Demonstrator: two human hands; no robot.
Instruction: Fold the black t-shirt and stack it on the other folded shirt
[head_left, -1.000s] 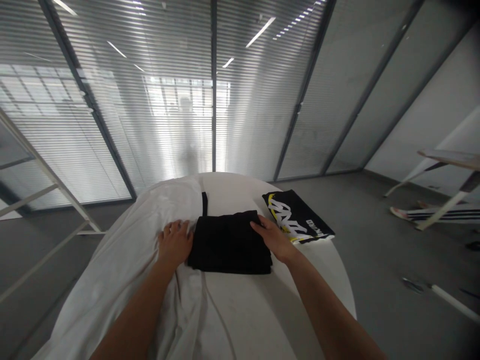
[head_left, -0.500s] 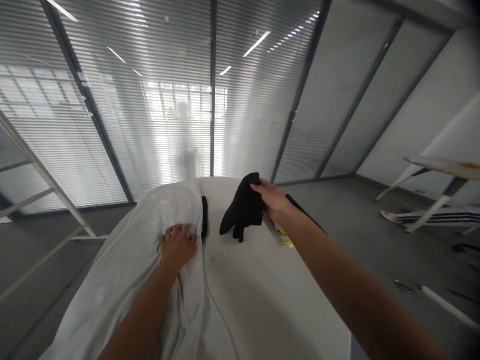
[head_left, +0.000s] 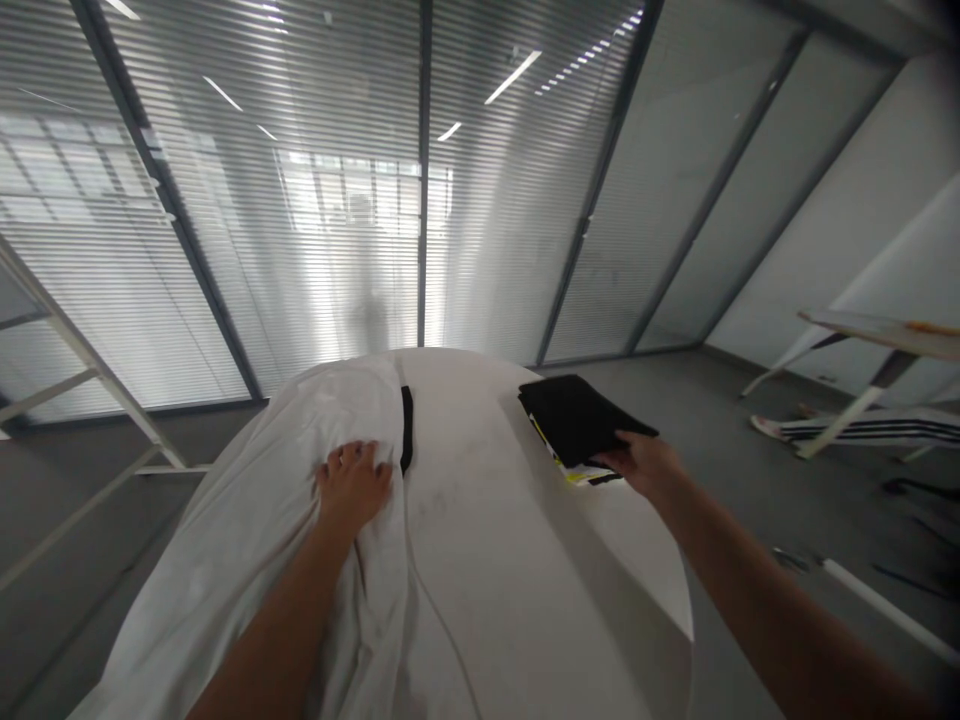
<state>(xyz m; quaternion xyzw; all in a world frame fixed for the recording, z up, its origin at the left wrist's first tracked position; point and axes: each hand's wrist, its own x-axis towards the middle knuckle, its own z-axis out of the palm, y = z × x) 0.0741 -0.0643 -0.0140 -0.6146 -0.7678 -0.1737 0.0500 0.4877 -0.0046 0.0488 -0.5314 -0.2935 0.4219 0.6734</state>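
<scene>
1. Slatted glass walls (head_left: 300, 200) fill the upper frame, as before.
2. Round white table (head_left: 525, 560) spans the lower centre.
3. White sheet (head_left: 247, 530) stays bunched at lower left, under the left hand (head_left: 352, 485), fingers spread flat on it, unmoved.
4. Black garment (head_left: 577, 420), held aloft half a second ago, now lies folded at centre right atop the printed one.
5. Right hand (head_left: 645, 465) rests at its near edge, fingers loosely open.

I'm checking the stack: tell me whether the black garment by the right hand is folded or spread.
Folded. The black garment lies as a flat, compact rectangle atop another folded piece at the table's right edge, right hand touching its near edge.
</scene>
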